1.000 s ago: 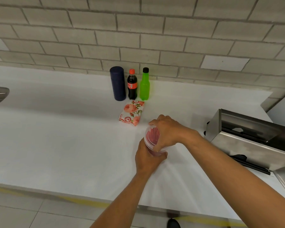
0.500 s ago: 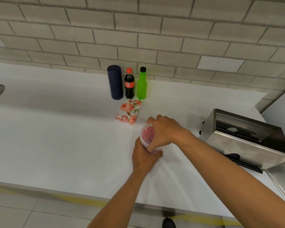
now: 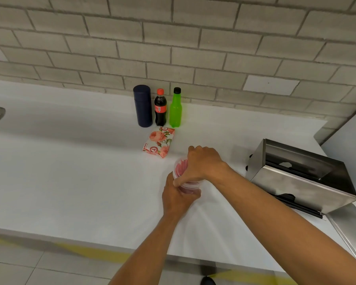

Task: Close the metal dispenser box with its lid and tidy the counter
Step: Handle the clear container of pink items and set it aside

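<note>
Left hand [image 3: 178, 197]: fingers clamped on the lower part of a clear cup of red contents [image 3: 181, 169].
Right hand [image 3: 201, 163]: fingers clamped over the cup's top.
Metal dispenser box [image 3: 300, 177]: open, set right of the fingers on the white surface [image 3: 70, 171].
Beyond the fingers: floral packet [image 3: 158, 144], 3 bottles.

Both bare forearms came up from frame bottom, converging at centre. Left hand [image 3: 178, 197] sat lower, fingers curled w/ palm wrapped round smth, thumb side up. Right hand [image 3: 201, 163] lay above it, palm down, fingers bent over the top, wrist angled toward lower right. Hands touched, right over left.
</note>
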A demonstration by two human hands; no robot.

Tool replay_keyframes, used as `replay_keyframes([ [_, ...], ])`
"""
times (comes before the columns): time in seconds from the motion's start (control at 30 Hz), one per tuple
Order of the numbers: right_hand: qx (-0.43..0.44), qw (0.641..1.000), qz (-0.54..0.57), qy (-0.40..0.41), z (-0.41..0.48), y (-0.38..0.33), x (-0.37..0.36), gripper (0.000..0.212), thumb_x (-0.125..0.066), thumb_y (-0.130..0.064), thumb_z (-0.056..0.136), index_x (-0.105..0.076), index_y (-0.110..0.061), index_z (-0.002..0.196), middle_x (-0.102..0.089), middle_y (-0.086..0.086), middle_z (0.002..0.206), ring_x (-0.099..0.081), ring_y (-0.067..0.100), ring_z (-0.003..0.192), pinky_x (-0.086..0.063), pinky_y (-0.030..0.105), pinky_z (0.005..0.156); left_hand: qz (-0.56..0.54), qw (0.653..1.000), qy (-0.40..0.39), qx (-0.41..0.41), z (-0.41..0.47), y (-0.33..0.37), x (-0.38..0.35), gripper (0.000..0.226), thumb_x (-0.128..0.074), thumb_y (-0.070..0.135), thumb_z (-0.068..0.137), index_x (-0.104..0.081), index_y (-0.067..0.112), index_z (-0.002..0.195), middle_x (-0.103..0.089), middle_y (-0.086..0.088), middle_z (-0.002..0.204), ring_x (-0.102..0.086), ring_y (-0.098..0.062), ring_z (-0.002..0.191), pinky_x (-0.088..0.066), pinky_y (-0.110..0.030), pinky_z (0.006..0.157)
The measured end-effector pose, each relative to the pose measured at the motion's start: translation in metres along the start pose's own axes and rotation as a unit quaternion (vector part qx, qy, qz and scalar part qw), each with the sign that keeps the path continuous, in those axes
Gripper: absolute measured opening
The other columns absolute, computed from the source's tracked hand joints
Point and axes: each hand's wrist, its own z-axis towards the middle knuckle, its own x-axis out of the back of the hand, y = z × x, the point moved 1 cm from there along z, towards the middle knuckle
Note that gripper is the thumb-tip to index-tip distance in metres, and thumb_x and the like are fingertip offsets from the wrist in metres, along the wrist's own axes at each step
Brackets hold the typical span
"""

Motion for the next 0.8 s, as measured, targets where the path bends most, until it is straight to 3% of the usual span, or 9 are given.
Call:
replay_keyframes([
  [0.13,0.071,0.993,0.013,-0.096,0.0,0.01,0.008,0.139,-0.094,-0.059,0.042,-0.023,-0.038,0.159,-0.042,0.002,0.146,-0.043,0.027,0.134,-0.052,0.041,0.097,0.008,1.0,-0.01,-0.012,0.003,-0.002,-0.001,0.103,-0.095,0.059,0.052,-0.05,0.031,0.141,-0.062,0.012,0.127,-0.063,-0.011,0.108,-0.052,-0.017,0.086],
  [0.23,0.094,0.991,0.025,-0.091,0.003,0.017,0.007,0.127,-0.097,-0.048,0.05,-0.029,-0.044,0.156,-0.043,0.001,0.142,-0.044,0.027,0.132,-0.052,0.036,0.088,0.003,1.0,-0.004,-0.008,0.003,-0.004,-0.002,0.105,-0.094,0.059,0.049,-0.049,0.03,0.14,-0.062,0.008,0.126,-0.062,-0.014,0.107,-0.056,-0.026,0.091],
  [0.37,0.085,0.994,0.044,-0.049,0.004,0.019,0.002,0.115,-0.089,-0.059,0.047,-0.038,-0.045,0.149,-0.048,-0.001,0.132,-0.052,0.025,0.121,-0.047,0.031,0.075,-0.014,1.0,-0.009,0.002,0.001,-0.001,0.0,0.095,-0.093,0.06,0.046,-0.045,0.044,0.127,-0.059,0.022,0.108,-0.064,-0.006,0.088,-0.045,0.0,0.063],
  [0.47,0.054,0.998,0.038,-0.016,0.002,0.016,-0.002,0.116,-0.082,-0.073,0.044,-0.04,-0.04,0.147,-0.053,0.0,0.132,-0.057,0.025,0.114,-0.047,0.032,0.074,-0.023,1.0,-0.001,-0.004,-0.001,0.001,0.002,0.092,-0.091,0.061,0.045,-0.044,0.045,0.123,-0.052,0.032,0.102,-0.06,0.004,0.084,-0.039,0.005,0.055],
  [0.63,0.012,1.0,0.004,0.011,0.0,0.006,-0.007,0.117,-0.073,-0.086,0.049,-0.044,-0.021,0.142,-0.061,0.004,0.127,-0.061,0.028,0.11,-0.046,0.034,0.075,-0.021,1.0,0.002,-0.014,-0.003,0.001,0.004,0.09,-0.09,0.066,0.047,-0.044,0.044,0.121,-0.054,0.029,0.1,-0.061,0.005,0.082,-0.042,0.004,0.058],
  [0.7,0.012,1.0,-0.009,-0.013,-0.001,0.006,-0.003,0.123,-0.075,-0.086,0.047,-0.042,-0.02,0.146,-0.059,0.006,0.133,-0.057,0.029,0.118,-0.048,0.036,0.082,-0.016,1.0,-0.001,-0.018,-0.003,0.001,0.005,0.088,-0.09,0.065,0.049,-0.045,0.044,0.121,-0.056,0.028,0.101,-0.061,0.005,0.082,-0.042,0.004,0.059],
  [0.8,0.051,0.996,-0.01,-0.067,-0.002,0.008,0.004,0.136,-0.09,-0.067,0.047,-0.025,-0.03,0.16,-0.043,0.008,0.147,-0.043,0.031,0.135,-0.05,0.041,0.096,-0.008,1.0,-0.001,-0.017,-0.003,-0.001,0.004,0.093,-0.091,0.064,0.051,-0.051,0.037,0.13,-0.062,0.018,0.111,-0.065,-0.007,0.09,-0.044,-0.002,0.064],
])
